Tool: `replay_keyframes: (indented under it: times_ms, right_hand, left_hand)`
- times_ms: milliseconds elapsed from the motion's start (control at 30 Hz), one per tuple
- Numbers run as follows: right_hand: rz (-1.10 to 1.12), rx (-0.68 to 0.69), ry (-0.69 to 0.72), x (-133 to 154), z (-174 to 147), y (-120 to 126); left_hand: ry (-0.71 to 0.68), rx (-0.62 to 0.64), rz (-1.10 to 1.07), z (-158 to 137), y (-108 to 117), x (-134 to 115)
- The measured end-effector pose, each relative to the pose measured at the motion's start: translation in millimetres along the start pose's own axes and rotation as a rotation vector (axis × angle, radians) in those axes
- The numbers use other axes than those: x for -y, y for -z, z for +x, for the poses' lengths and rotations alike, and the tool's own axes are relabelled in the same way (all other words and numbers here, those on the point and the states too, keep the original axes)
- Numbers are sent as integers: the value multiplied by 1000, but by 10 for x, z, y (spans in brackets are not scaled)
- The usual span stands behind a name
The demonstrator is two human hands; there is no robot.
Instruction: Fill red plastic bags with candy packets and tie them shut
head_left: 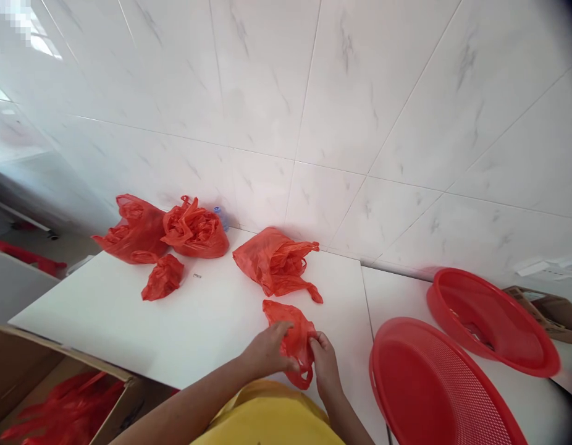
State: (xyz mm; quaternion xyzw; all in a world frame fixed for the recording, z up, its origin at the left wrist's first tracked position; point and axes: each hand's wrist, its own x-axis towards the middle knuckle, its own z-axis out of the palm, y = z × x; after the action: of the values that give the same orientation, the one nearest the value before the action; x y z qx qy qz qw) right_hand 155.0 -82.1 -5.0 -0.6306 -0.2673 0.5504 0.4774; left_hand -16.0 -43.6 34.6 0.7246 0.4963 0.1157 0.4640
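A thin red plastic bag [298,324] lies at the front of the white table, between my two hands. My left hand [267,351] rests against its left side with thumb and fingers apart. The fingers of my right hand [323,358] pinch the bag's right edge, close to a loop handle near the bottom. Just behind sits a fuller red plastic bag [267,259], its top loosely bunched and touched by neither hand.
Several stuffed red bags [197,232] and a clear bottle [221,217] stand against the tiled wall, left. Red plastic baskets [416,377] occupy the right side, near a brown carton [552,312]. A cardboard box [123,395] holding red bags is at lower left.
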Motion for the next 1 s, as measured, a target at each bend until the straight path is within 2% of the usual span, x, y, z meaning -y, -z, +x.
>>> replay_keyframes:
  times_ms: [100, 200, 333, 433, 500, 567, 600, 633, 700, 733, 767, 800, 833, 900, 933, 967, 1000]
  right_hand:
    - [-90, 65, 89, 78, -42, -72]
    - [-33, 28, 130, 161, -21, 22]
    - [20, -78, 95, 262, 55, 365]
    - [-267, -12, 111, 334, 96, 611]
    - [-548, 25, 95, 429, 91, 708]
    - [-717, -34, 115, 591, 52, 749]
    - [-732, -113, 171, 694, 24, 754]
    - [-710, -228, 271, 805, -7, 753]
    - [-610, -475, 558, 1013, -55, 746]
    - [-565, -544, 677, 1091, -65, 747]
    - [-539, -546, 725, 1140, -60, 753]
    - [-530, -471, 684, 1156, -39, 767]
    - [-519, -329, 557, 1136, -5, 788]
    - [-416, -25, 183, 994, 93, 854]
    - [-329, 79, 28, 885, 147, 897]
    - [-236, 102, -50, 761, 196, 943]
    - [-177, 73, -59, 632, 236, 990]
  left_hand:
    - [48, 42, -96, 30, -205, -137]
    - [93, -24, -109, 89, -250, -65]
    - [190, -165, -211, 209, 16, 210]
    - [313, -309, -365, 266, 307, 343]
    - [343, -416, -479, 255, 484, 301]
    - [270, -514, -541, 199, 632, 141]
    - [194, -556, -553, 158, 694, 27]
    - [97, -591, -540, 113, 745, -96]
    - [-124, -642, -463, 31, 812, -326]
    - [-205, -636, -444, 2, 824, -413]
    - [-237, -602, -455, -17, 822, -469]
    - [-219, -535, -510, -26, 806, -493]
    - [-159, -437, -610, -26, 778, -485]
    - [6, -223, -892, -12, 704, -390]
    - [79, -146, -1036, -5, 665, -320]
    - [138, -102, -1157, -1, 630, -247]
    - [190, -89, -1247, -1, 600, -177]
